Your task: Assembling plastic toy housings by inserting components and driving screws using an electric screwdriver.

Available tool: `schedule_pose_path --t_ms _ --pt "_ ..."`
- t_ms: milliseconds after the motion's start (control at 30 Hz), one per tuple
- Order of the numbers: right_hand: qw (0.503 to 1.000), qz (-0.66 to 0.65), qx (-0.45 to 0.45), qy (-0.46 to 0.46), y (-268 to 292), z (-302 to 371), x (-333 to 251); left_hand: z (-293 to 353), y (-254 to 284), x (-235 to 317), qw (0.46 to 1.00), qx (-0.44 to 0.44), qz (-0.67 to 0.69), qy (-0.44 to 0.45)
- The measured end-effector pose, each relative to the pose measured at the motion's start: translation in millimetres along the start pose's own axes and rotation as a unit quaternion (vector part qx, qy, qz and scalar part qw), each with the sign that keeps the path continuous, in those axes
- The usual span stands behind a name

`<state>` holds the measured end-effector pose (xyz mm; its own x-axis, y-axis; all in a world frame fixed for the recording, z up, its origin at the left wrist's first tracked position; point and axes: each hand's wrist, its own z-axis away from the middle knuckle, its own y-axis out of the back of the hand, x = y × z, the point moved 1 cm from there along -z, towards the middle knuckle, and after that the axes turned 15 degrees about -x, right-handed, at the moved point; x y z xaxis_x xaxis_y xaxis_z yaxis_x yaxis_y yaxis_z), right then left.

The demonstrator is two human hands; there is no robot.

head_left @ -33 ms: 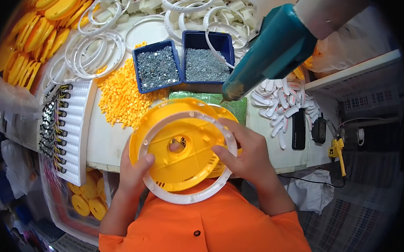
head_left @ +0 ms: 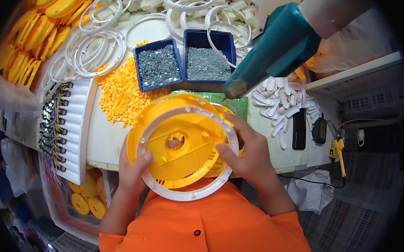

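Note:
My left hand [head_left: 133,168] grips the left side of a round yellow plastic housing [head_left: 177,163], thumb on top. A white plastic ring [head_left: 185,196] lies over the housing's face, off-centre, its lower part sticking out past the yellow rim. Closed on the right side of both is my right hand [head_left: 248,151], thumb pressed inward over the ring. A fingertip shows through the housing's central hole. Another yellow round part partly shows behind, beside the green mat [head_left: 240,107]. Just beyond my right hand, a teal power screwdriver [head_left: 274,52] points down toward the mat.
Two blue bins [head_left: 157,88] of small metal screws stand at the back of the table, beside a heap of small yellow pieces [head_left: 119,99]. White rings [head_left: 96,52] and yellow discs [head_left: 62,4] are piled left. White clips [head_left: 276,100], a black phone-like slab [head_left: 298,129] and a foam tray [head_left: 76,133] flank the work.
The housing and ring have risen slightly and tilted a little in my hands. Both hands keep their grip.

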<state>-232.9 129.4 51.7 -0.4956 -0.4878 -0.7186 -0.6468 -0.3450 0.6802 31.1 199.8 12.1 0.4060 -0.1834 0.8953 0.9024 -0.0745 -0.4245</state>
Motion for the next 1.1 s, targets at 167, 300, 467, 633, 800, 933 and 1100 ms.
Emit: schedule_pose_path --t_ms 167,300,467,633,800,933,1100 --pt "0.983 -0.129 0.000 -0.134 -0.8 6.9 6.6 2.0 9.5 -7.4 0.995 -0.033 0.019 -0.091" --pt "0.977 -0.149 0.128 -0.079 10.7 -5.6 -0.8 7.9 25.2 -36.1 0.988 -0.025 0.137 -0.066" --pt "0.998 -0.014 0.025 0.053 17.1 -34.1 -0.6 -1.7 3.1 -11.6 0.991 -0.060 0.123 -0.008" --pt "0.990 0.129 -0.032 0.038 17.4 -36.5 -4.5 -5.5 -2.0 -6.7 0.993 -0.086 0.078 -0.028" --pt "0.988 0.143 -0.036 0.048 16.4 -34.7 -0.2 -3.9 6.9 -5.0 0.993 -0.109 0.047 -0.013" --pt "0.992 0.126 -0.009 0.021 12.5 -29.0 3.8 -5.2 1.0 -8.4 0.990 -0.116 0.066 -0.049" --pt "0.992 0.119 -0.015 -0.045 5.1 -26.1 4.4 -9.5 -2.4 -2.5 0.989 -0.134 -0.056 -0.035"
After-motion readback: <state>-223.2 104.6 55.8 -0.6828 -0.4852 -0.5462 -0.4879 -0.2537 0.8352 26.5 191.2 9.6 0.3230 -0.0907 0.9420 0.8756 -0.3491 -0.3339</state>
